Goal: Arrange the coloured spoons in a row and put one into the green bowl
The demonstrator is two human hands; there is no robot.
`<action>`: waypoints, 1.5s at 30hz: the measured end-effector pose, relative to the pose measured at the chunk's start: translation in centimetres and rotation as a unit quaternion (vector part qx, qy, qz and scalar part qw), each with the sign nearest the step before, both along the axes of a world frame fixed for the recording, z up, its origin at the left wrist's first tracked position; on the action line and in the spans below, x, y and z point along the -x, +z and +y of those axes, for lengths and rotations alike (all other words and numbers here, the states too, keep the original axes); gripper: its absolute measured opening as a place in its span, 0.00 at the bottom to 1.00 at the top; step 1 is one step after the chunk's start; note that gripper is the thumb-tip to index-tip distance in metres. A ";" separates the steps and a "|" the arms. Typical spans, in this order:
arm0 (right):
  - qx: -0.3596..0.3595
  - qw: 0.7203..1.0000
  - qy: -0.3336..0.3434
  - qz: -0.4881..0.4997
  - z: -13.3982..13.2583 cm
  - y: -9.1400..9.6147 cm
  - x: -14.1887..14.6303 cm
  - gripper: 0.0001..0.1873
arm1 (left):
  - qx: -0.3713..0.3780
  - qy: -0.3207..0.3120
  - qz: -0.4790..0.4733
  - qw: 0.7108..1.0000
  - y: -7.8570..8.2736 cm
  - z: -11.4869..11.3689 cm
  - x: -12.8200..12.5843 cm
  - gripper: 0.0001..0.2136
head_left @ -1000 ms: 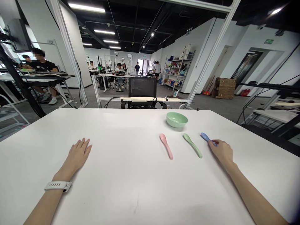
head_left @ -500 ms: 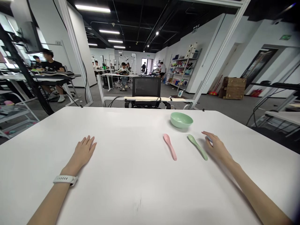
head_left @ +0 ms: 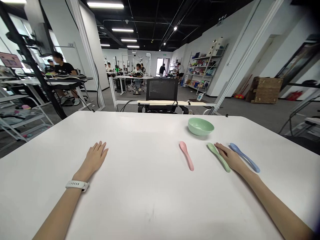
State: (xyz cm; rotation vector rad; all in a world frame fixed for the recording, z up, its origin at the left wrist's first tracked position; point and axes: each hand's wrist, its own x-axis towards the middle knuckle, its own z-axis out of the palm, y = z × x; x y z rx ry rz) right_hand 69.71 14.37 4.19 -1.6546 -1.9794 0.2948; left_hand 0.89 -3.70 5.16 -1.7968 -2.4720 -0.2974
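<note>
My left hand (head_left: 93, 158) lies flat on the white table (head_left: 140, 186), fingers spread, holding nothing. Over at the right, my right hand (head_left: 228, 156) is low over the table with its fingers stretched out. Its fingertips reach the edge of a green spoon (head_left: 218, 156); whether they touch it I cannot tell, and the thumb is hidden. Just right of that hand lies a blue spoon (head_left: 245, 156), partly behind it. A pink spoon (head_left: 186, 156) rests left of the green one. Behind the spoons stands a green bowl (head_left: 200, 126).
Beyond the table's far edge are a black mesh chair (head_left: 162, 89) and a wooden bar (head_left: 172, 103) on a metal frame. Several people sit or stand farther back in the room. A white cart (head_left: 25, 118) stands off to the left.
My right hand has shifted left toward the green spoon, uncovering the blue spoon that it mostly hid. The view has turned slightly left. My left hand stays on the table.
</note>
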 end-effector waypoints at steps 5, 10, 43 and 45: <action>-0.009 1.000 0.009 -0.001 -0.4 0.2 0.4 0.29 | -0.018 -0.004 0.005 1.000 -1.0 0.5 0.9 0.37; -0.015 1.000 0.005 0.004 -0.5 0.1 0.5 0.27 | -0.025 -0.006 0.000 1.000 -1.1 0.7 1.2 0.37; 0.021 1.000 -0.019 0.000 0.3 -0.2 -0.3 0.28 | -0.012 -0.004 -0.013 1.000 0.8 -0.5 -1.0 0.31; 0.023 1.000 -0.019 0.005 0.4 -0.2 -0.4 0.27 | -0.009 -0.002 -0.020 1.000 0.8 -0.6 -1.2 0.32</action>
